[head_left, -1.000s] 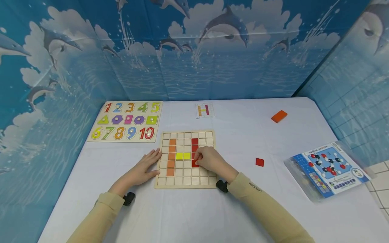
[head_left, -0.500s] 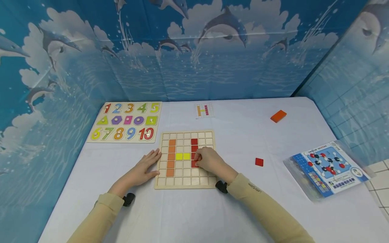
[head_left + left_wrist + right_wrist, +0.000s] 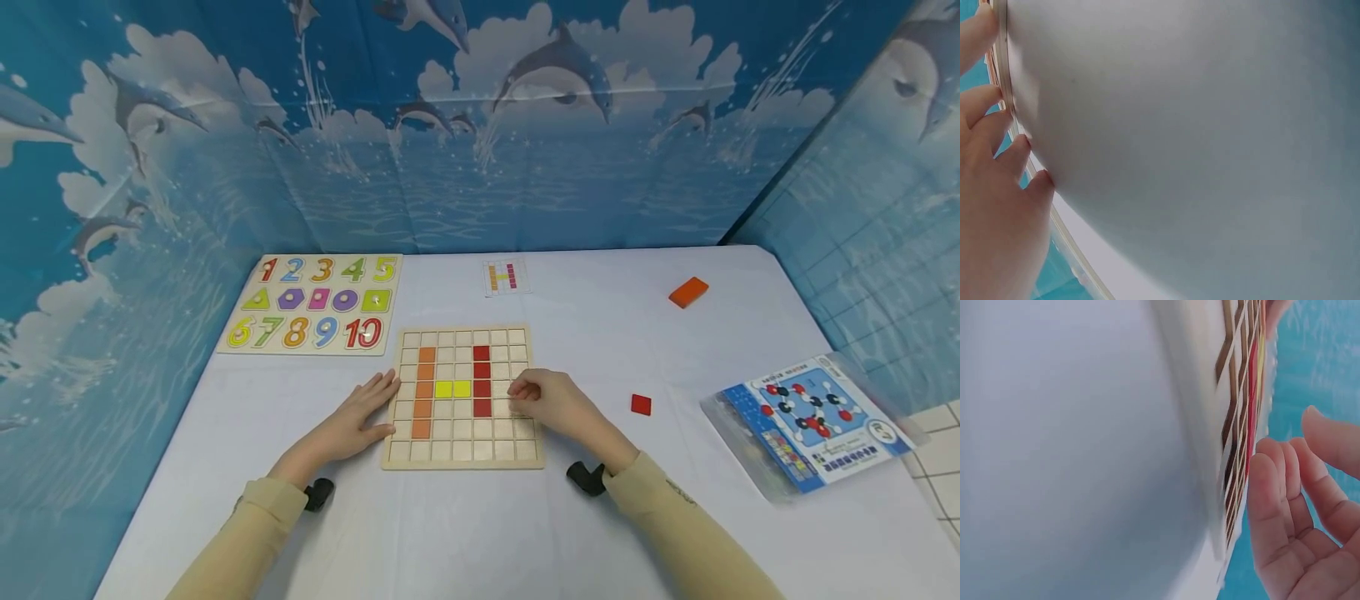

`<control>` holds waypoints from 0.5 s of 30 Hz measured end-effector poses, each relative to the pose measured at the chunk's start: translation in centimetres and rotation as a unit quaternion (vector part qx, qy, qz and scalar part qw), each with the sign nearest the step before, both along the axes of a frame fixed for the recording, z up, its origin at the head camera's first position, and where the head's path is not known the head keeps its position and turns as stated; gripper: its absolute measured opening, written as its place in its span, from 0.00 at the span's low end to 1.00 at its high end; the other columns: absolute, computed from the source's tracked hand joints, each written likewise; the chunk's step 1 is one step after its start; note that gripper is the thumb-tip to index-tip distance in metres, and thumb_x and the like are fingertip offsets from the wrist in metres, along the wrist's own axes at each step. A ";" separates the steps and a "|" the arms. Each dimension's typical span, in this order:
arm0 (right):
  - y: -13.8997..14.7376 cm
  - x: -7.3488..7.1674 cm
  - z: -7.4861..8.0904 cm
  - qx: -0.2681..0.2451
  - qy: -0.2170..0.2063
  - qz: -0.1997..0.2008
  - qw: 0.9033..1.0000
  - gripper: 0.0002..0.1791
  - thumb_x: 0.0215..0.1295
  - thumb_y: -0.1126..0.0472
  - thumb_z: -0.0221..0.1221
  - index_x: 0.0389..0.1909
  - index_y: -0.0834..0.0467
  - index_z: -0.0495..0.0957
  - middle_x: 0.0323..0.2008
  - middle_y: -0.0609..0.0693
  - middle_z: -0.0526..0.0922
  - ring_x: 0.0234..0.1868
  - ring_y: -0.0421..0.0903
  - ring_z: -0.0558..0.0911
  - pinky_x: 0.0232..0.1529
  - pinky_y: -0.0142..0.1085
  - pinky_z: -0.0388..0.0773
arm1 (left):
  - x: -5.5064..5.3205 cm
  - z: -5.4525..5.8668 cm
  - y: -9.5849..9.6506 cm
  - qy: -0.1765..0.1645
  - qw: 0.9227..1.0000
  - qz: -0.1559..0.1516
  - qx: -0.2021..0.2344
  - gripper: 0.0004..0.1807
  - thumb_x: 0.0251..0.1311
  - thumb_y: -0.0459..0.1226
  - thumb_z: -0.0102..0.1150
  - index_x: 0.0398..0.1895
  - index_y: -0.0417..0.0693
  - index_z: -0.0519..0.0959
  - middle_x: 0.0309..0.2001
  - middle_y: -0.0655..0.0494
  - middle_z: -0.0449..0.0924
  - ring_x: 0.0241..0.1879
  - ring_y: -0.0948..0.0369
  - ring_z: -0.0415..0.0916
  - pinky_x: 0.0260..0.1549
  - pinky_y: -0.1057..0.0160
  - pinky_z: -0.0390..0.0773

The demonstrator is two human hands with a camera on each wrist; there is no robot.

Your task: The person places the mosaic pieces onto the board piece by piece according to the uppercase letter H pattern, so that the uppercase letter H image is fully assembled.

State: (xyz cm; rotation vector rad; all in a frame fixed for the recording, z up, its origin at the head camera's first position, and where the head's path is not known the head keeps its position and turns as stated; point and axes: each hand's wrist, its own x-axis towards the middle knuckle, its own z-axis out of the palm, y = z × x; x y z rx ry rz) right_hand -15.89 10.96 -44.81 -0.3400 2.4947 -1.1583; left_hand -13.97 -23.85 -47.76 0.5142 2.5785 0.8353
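A wooden grid board (image 3: 450, 461) lies on the white table. Within its squares stand a column of several orange tiles (image 3: 423, 390), two yellow tiles (image 3: 453, 389) and a column of several red tiles (image 3: 482, 382). With fingers extended, my left hand (image 3: 351, 421) touches the board's left edge; the left wrist view has the fingertips of that hand (image 3: 997, 181) along the rim. Over the right side of the board is my right hand (image 3: 553, 402), loosely bent and holding nothing. In the right wrist view its thumb stands apart from the fingers (image 3: 1266, 487). One loose red tile (image 3: 641, 404) lies farther right.
Behind the board lies a small pattern card (image 3: 507, 276). A number and shape puzzle (image 3: 307, 304) is at the back left. Toward the right are an orange block (image 3: 688, 292) and a plastic bag with a printed molecule card (image 3: 817, 421). A dolphin-print curtain (image 3: 480, 192) rises behind.
My right hand has let go of the lowest red tile and moved right, so the red column shows fully. The left hand stays at the board's edge.
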 end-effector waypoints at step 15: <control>8.6 1.4 0.1 0.036 -0.008 -0.092 0.995 0.13 0.65 0.59 0.63 0.47 0.61 0.81 0.37 0.52 0.85 0.35 0.42 0.81 0.35 0.34 0.80 | 0.2 0.3 0.1 0.007 1.000 -0.003 -0.004 0.41 0.66 0.39 0.60 0.77 0.42 0.53 0.80 0.46 0.43 0.79 0.45 0.38 0.76 0.40 0.39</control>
